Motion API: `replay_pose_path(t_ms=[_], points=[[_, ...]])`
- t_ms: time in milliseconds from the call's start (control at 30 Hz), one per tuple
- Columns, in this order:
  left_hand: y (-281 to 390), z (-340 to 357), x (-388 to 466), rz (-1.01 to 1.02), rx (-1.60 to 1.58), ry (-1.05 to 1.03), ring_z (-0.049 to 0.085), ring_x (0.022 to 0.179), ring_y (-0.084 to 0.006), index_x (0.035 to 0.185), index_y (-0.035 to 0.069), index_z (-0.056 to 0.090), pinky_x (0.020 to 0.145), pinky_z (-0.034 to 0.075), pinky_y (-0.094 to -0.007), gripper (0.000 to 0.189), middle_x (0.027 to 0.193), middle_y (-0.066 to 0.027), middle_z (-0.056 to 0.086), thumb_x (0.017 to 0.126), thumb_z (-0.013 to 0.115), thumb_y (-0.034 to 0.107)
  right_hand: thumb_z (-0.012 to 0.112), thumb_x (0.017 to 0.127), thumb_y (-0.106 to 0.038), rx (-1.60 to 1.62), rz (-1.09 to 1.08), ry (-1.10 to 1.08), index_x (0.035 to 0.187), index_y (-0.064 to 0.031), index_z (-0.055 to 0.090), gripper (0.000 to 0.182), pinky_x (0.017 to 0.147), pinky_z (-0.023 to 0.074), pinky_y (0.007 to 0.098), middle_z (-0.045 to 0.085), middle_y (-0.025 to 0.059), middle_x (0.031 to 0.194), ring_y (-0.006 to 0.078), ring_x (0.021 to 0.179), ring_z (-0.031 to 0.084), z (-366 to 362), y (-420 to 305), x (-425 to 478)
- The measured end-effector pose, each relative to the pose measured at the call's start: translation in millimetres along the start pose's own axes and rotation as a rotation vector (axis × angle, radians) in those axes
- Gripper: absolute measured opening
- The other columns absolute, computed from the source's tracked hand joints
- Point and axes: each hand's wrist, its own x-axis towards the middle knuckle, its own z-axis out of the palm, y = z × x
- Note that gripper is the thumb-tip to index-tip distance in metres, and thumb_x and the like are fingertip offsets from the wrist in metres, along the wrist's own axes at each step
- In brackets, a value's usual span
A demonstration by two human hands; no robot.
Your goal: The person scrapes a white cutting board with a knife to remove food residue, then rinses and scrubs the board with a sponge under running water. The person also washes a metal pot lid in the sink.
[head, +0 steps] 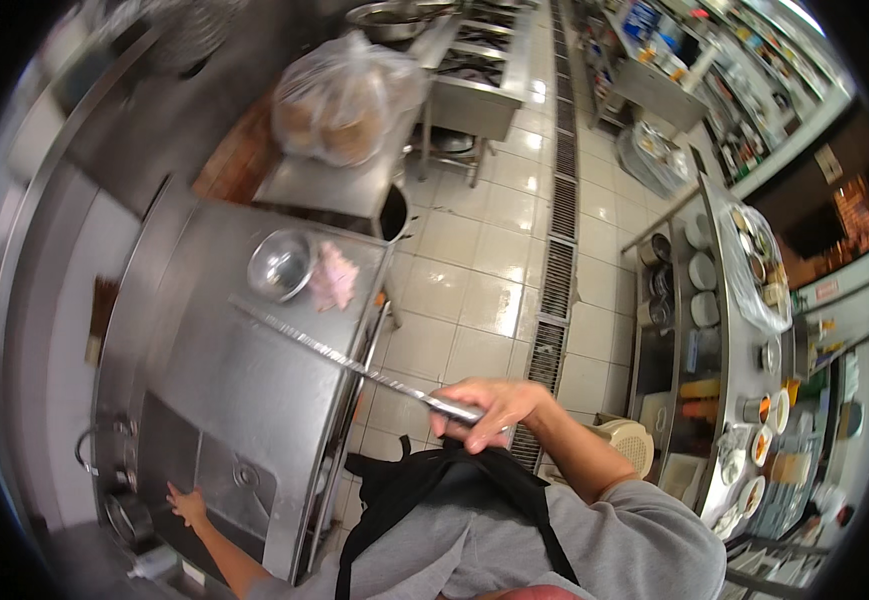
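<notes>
My right hand grips the metal handle of a long, thin metal tool, perhaps a knife seen edge-on. The tool reaches left over the stainless steel counter, and its far end is blurred. My left hand is over the sink basin with its fingers spread and nothing in them. A round drain shows in the basin. Farther up the counter, a shiny metal bowl sits beside a crumpled pink cloth. A round metal pot stands past the left hand.
A clear plastic bag with brown contents rests on a metal stand beyond the counter. Behind it is a gas range. A drain grate runs along the tiled floor. To the right stand steel shelves with bowls and a lined bin.
</notes>
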Motion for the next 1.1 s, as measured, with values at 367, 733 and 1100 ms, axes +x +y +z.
replay_pose_path(t_ms=[367,733,1100], points=[[382.6,-60.2,-234.1,0.957,-0.432,0.532,0.032,0.144,-0.0402,0.132,0.009,0.059,0.115,0.032,-0.051,0.043,0.155,-0.0149,0.038,0.09,0.066,0.009,0.072,0.09,-0.02,-0.046,-0.463,0.808,0.11,-0.0026,0.058,0.031,0.044,0.0398,0.0259,0.053,0.0,0.062,0.0107,0.046,0.048,-259.2,-62.6,-239.3],[818.9,-6.7,-454.8,1.439,-0.721,0.061,0.059,0.103,-0.0321,0.106,0.004,0.069,0.093,0.047,-0.0418,0.023,0.106,-0.0127,0.066,0.083,0.068,0.005,0.073,0.082,-0.017,0.074,0.475,1.728,0.055,-0.0052,0.056,0.033,0.043,0.0436,0.0392,0.056,0.0101,0.052,0.0217,0.046,0.058,-430.2,87.2,-430.1],[1205.3,33.1,-685.2,1.866,-0.597,-0.498,0.062,0.103,-0.0337,0.106,0.005,0.07,0.092,0.048,-0.0408,0.023,0.106,-0.0144,0.068,0.084,0.069,0.009,0.073,0.085,-0.016,0.726,0.549,2.038,0.064,0.0001,0.063,0.029,0.039,0.0441,0.042,0.059,0.0125,0.057,0.0231,0.046,0.056,-484.9,64.0,-500.1]])
